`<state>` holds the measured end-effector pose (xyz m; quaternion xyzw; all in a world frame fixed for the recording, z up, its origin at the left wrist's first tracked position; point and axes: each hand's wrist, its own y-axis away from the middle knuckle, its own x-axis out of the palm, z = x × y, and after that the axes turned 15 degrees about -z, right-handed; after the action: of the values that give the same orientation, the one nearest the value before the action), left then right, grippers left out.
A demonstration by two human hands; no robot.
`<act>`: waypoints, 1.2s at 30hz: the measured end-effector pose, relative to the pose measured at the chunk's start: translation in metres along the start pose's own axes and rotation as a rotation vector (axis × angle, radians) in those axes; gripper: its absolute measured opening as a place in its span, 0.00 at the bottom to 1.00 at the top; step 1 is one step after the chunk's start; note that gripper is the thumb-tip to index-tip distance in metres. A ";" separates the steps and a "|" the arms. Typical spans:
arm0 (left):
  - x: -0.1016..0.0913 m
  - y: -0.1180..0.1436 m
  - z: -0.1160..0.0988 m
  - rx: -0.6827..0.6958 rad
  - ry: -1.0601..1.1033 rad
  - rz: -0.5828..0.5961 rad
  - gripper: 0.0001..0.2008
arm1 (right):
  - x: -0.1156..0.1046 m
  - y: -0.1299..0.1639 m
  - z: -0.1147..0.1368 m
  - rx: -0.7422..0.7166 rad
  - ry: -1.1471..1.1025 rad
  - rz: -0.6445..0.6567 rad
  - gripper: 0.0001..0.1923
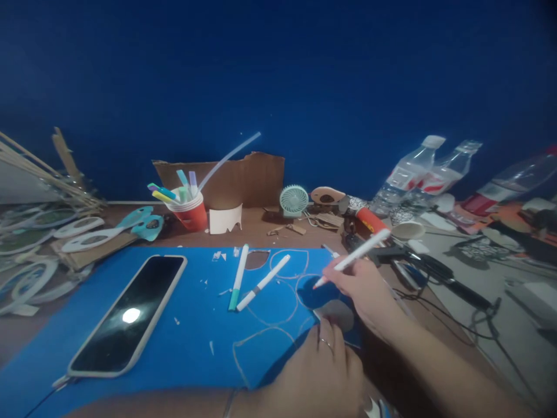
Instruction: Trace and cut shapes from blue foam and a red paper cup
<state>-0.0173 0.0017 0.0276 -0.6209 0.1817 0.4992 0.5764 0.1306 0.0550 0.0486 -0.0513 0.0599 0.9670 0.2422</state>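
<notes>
My right hand [365, 290] is closed round a white marker pen [363, 251], its tip close to the blue sheet [200, 348]. Fingers bent and close together, my left hand [324, 360] holds a pale rounded paper cutout [342, 315] against the sheet's right part. A ring shows on one finger; the thumb is hidden. Light curved outlines run over the sheet around both hands. Two more markers lie left of my hands: a white one with a green end [238, 278] and a white one with a grey band [263, 283].
A phone [130, 313] with a cable lies on the sheet. Behind stand a red cup [191, 215] of markers, a piece of cardboard [256, 180] and a small green fan [294, 201]. Plastic bottles [413, 165], a black cable and tools crowd the right; paper cutouts [93, 235] lie left.
</notes>
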 end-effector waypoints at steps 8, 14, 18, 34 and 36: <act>0.001 -0.002 0.002 -0.001 -0.071 -0.115 0.09 | -0.002 0.011 0.004 -0.137 0.365 0.060 0.12; 0.001 -0.006 0.004 0.006 -0.033 -0.105 0.05 | -0.006 0.017 0.003 -0.323 0.542 0.030 0.14; 0.000 -0.005 0.004 0.001 0.000 -0.078 0.07 | -0.006 0.016 0.002 -0.415 0.563 0.041 0.14; -0.009 -0.008 0.010 0.007 0.130 0.016 0.10 | -0.004 0.012 0.003 -0.492 0.627 0.060 0.14; -0.016 -0.007 0.013 -0.006 0.141 0.050 0.12 | -0.002 0.012 0.003 -0.478 0.628 0.045 0.13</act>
<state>-0.0239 0.0100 0.0464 -0.6515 0.2355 0.4692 0.5477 0.1263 0.0439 0.0534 -0.3985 -0.0949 0.8959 0.1721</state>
